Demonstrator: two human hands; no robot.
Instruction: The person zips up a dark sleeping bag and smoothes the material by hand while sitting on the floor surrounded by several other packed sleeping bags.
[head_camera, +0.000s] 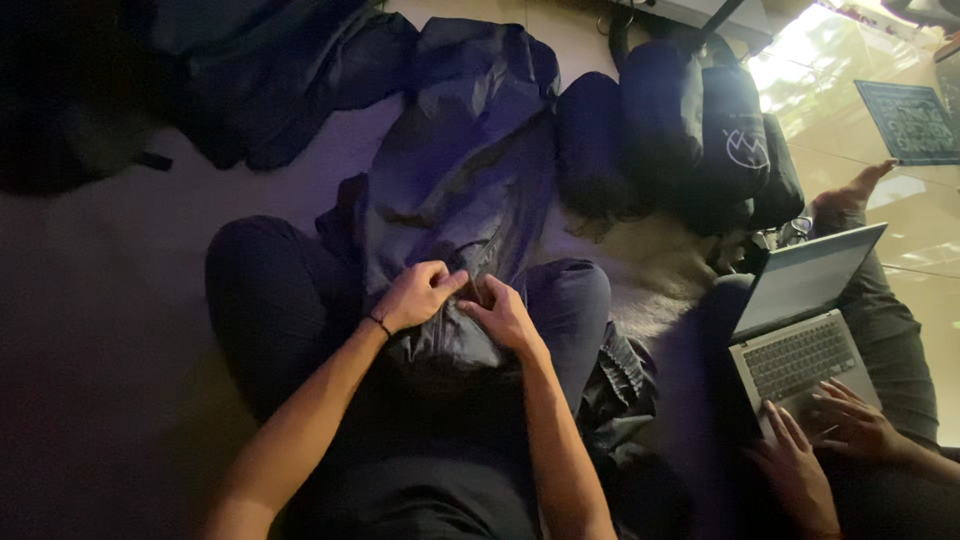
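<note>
Both forearms meet over the lap: left hand (415, 293) and right hand (500, 312) pinch the dark jacket (470, 170), which stretches toward twelve o'clock.

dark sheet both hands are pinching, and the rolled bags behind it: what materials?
Dark sheet: looks like thin synthetic fabric, nylon-like, slight sheen, crinkled folds; left hand and right hand pinch it. Rolled bags: probably similar matte woven synthetic, taut and smooth.

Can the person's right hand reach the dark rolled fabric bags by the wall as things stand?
Probably yes: the right hand grips dark blue fabric; nothing blocks the dark rolled fabric bags, though leaning forward seems needed.
</note>
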